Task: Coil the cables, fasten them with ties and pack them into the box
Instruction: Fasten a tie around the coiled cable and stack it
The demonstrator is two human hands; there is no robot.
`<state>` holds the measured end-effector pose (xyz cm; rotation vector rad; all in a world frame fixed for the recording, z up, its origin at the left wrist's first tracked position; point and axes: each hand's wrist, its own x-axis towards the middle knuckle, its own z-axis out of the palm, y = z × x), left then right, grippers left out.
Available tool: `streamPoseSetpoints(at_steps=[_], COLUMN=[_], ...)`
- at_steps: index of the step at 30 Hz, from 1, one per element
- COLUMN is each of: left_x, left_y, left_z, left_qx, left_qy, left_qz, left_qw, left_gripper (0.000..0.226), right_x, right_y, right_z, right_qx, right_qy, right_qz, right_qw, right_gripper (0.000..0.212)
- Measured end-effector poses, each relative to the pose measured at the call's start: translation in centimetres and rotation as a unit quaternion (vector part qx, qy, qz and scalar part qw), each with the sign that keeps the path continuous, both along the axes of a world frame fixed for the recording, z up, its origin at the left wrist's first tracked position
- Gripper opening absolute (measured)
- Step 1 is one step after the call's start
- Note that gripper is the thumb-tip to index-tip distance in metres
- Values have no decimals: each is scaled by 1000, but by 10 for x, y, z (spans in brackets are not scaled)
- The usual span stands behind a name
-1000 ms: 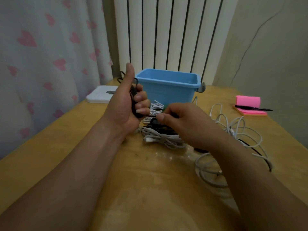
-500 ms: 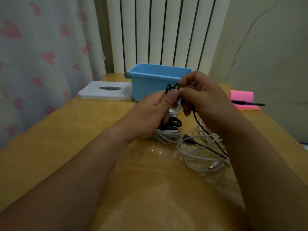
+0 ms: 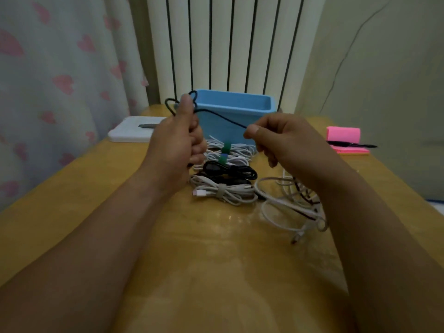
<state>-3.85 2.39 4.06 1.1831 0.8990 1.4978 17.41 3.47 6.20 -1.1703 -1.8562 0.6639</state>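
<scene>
Black cable (image 3: 221,117) is the one getting done right now. It's up in the air in front of the box, stretched between both hands.

Table (image 3: 168,248) has loads of bare top on the near side and to the left, so plenty of elbow room there. The right edge runs close by the pad (image 3: 343,135), so it's tighter over there.

Box (image 3: 240,109) sits far middle with its top open. Nothing pokes over the rim, and I can't see the bottom.

Left hand (image 3: 175,140) has a few loops clamped in a fist with the thumb on top. Right hand (image 3: 283,138) pinches the strand between thumb and forefinger.

The heap (image 3: 288,203) of loose white cables, with a dark one mixed in, lies near right under the right wrist. That's the backlog, I'd say.

Four bundles (image 3: 223,191) lie coiled just near of the box, between the hands. Ties show on the three white ones, and I can't make one out on the black one.

My guess is it's about halfway: several are coiled, the heap's left to do, and nothing looks packed yet. The bundles lie just beside the box, so dropping them in looks easy.
</scene>
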Motion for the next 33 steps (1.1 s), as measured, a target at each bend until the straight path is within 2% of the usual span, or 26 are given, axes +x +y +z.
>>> streamPoseSetpoints(at_steps=[5,8,13,16,20,24,26,29,33], left_x=[23,25,28,28,29,14,7,2,-7], left_y=[-2,0,-7,-4,-4,7,11,13,16], left_z=[-6,-13,-13,-16,-13,-7,-5,-6,-3], left_qx=[16,10,-28,-32,-24,-35,-35,-50,-51], left_qy=[51,79,70,60,-2,-167,-221,-230,-213], left_qz=[-16,-51,-61,-78,-28,-24,-33,-24,-8], left_qw=[998,995,995,995,999,985,974,971,976], left_gripper=[49,69,40,38,45,39,36,37,39], right_x=[-35,-48,-53,-51,-55,-48,-43,-35,-17], right_y=[-3,-9,-11,-10,-13,-8,-5,-4,-5], right_z=[-15,-22,-30,-30,-31,-29,-28,-22,-8], right_qx=[76,100,122,125,132,117,114,92,11], right_qy=[64,57,-10,-21,-48,-81,-111,-158,-226], right_qz=[-41,-39,-44,-40,-65,-57,-52,-43,17], right_qw=[994,993,992,991,988,988,986,982,974], right_gripper=[17,15,14,14,15,21,26,34,37])
